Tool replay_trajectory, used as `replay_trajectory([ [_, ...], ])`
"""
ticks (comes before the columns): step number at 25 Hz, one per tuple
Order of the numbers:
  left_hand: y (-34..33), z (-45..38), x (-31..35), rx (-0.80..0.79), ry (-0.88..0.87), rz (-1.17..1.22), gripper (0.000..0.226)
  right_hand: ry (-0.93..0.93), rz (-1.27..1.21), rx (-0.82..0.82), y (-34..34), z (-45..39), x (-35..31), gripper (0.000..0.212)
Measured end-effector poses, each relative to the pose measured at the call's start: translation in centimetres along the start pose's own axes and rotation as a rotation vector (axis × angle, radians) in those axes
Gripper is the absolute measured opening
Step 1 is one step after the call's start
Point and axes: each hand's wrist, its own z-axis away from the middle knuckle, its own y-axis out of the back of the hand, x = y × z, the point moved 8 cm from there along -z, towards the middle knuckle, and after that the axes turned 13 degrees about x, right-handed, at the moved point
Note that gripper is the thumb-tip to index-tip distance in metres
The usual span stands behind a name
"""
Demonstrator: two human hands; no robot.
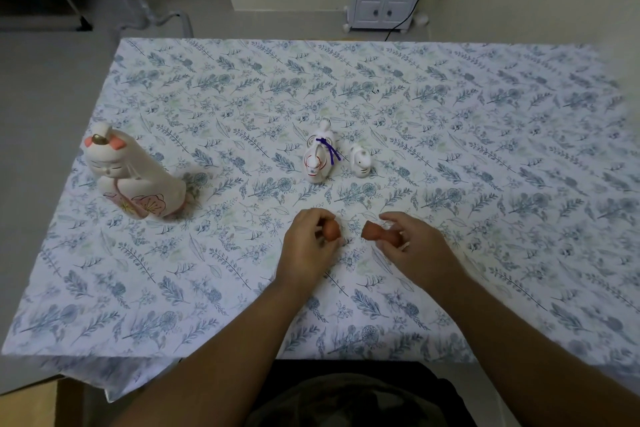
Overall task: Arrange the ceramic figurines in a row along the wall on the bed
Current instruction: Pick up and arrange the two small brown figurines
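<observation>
A tall white kimono doll figurine [133, 172] stood at the bed's left. Mid-bed, a white horse figurine [320, 152] with a purple cord stood just beside a small white rabbit figurine [360, 161]. Nearer, two small brown pieces, a round one [332, 230] and a flared one [379, 231], were each held in fingers.

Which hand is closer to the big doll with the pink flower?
Left. The left hand, gripping a small brown piece, is right of the big doll. The right hand, gripping another brown piece, is farther right.

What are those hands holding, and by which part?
Left hand: small brown figurine, fingers round its sides. Right hand: brown waisted figurine, gripped at its right end.
</observation>
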Motion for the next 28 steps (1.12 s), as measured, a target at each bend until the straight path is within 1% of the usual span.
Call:
replay_trajectory([
  [2, -0.5, 0.4, -0.4, -0.014, 0.008, 0.012, 0.033, 0.105, 0.082, -0.003, -0.5, 0.0, -1.2, 0.027],
  [4, -0.7, 0.6, -0.4, -0.003, 0.001, 0.012, 0.035, 0.128, 0.093, 0.014, -1.0, 0.0, -1.9, 0.022],
  [6, -0.7, 0.6, -0.4, 0.014, -0.003, 0.018, 0.035, 0.118, 0.054, 0.019, -1.7, -0.3, -2.4, 0.029],
  [9, -0.8, 0.3, -0.5, 0.008, 0.003, -0.007, 0.031, 0.065, 0.005, -0.037, -2.8, -0.8, -2.6, 0.049],
  [10, -0.8, 0.2, -0.6, 0.002, 0.006, -0.004, 0.03, 0.051, -0.003, -0.045, -3.0, -0.9, -2.7, 0.05],
  [11, -0.8, 0.1, -0.6, -0.003, 0.006, 0.004, 0.03, 0.048, -0.007, -0.041, -3.0, -1.0, -2.8, 0.045],
  [14, -0.9, 0.1, -0.3, 0.001, -0.023, -0.013, 0.029, 0.085, -0.013, 0.034, -3.0, -1.0, -3.1, 0.021],
  [16, -0.9, 0.1, -0.2, 0.003, -0.025, -0.018, 0.027, 0.067, -0.048, 0.02, -3.6, -0.9, -3.1, 0.019],
  [19, -1.0, 0.1, -0.2, -0.001, -0.037, -0.016, 0.025, 0.02, -0.137, -0.022, -4.5, -0.9, -2.4, 0.023],
  [23, -0.8, 0.1, -0.3, 0.001, -0.042, -0.035, 0.029, 0.037, -0.113, -0.134, -4.5, -0.5, -1.7, 0.034],
  [25, -0.9, 0.1, -0.4, -0.002, -0.034, -0.028, 0.028, 0.078, -0.057, -0.127, -4.3, -0.4, -1.9, 0.035],
  [28, -1.0, 0.2, -0.5, -0.007, -0.031, -0.044, 0.028, 0.109, 0.019, -0.054, -4.5, -0.6, -2.2, 0.043],
])
